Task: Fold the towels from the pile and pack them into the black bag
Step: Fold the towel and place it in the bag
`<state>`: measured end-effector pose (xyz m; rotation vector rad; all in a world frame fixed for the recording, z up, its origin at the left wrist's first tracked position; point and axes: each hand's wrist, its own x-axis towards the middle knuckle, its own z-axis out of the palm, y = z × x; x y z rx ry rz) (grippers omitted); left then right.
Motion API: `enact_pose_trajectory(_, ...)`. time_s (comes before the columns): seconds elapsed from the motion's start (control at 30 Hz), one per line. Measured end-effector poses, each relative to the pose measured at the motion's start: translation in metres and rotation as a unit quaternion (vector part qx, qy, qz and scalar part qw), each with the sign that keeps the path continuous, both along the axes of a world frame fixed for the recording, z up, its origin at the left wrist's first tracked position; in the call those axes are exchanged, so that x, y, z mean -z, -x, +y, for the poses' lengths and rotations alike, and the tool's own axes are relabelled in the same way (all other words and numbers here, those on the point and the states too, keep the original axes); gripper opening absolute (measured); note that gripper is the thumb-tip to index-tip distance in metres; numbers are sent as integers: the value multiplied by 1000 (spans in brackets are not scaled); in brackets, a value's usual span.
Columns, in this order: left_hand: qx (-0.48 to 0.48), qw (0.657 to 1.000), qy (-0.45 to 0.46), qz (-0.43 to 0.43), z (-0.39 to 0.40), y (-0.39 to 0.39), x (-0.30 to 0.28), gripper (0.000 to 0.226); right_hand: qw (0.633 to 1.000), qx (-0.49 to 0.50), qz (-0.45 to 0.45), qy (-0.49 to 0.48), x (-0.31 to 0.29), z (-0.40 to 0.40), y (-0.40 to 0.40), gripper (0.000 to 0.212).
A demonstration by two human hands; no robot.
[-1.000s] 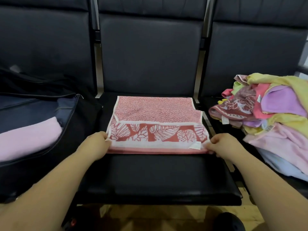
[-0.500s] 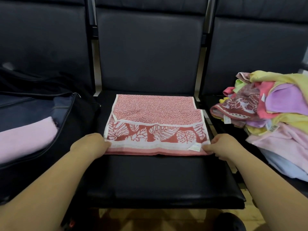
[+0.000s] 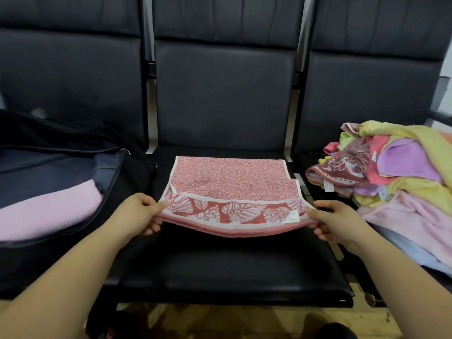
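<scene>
Head view: left hand [image 3: 137, 216] and right hand [image 3: 335, 222] pinch near corners of folded red towel [image 3: 232, 189], near edge lifted off middle seat [image 3: 232, 272]. Bag [image 3: 61, 167] left seat; pile [image 3: 396, 182] right seat.

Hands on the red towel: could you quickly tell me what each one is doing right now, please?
Left hand: pinches the near left corner of the red leaf-pattern towel.
Right hand: pinches its near right corner.
</scene>
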<state>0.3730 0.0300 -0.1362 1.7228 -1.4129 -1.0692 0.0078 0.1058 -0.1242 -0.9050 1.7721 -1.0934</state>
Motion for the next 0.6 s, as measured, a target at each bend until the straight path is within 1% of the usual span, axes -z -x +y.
enact_pose_trajectory(0.07,-13,998,34,51,7,0,-8,16,1000,-5,-21,9,-4,6,0,26)
enact_pose_trajectory(0.17,-9,987,78,138,19,-1,-19,16,998,-18,-48,22,-12,15,-1,16)
enact_pose_trajectory(0.23,14,977,80,199,30,-1,-26,12,996,-22,-78,36,-18,20,-2,16)
enact_pose_trajectory(0.3,33,962,69,262,39,2,-33,18,992,-37,-110,45,-28,23,-4,18)
enact_pose_trajectory(0.37,32,950,68,303,45,4,-43,21,986,-44,-149,61,-42,25,-5,18)
enact_pose_trajectory(0.53,22,916,116,384,52,-1,-88,23,959,-46,-223,167,-99,33,-6,14)
enact_pose_trajectory(0.6,20,892,157,423,59,-1,-118,33,941,-53,-248,226,-130,44,-8,32)
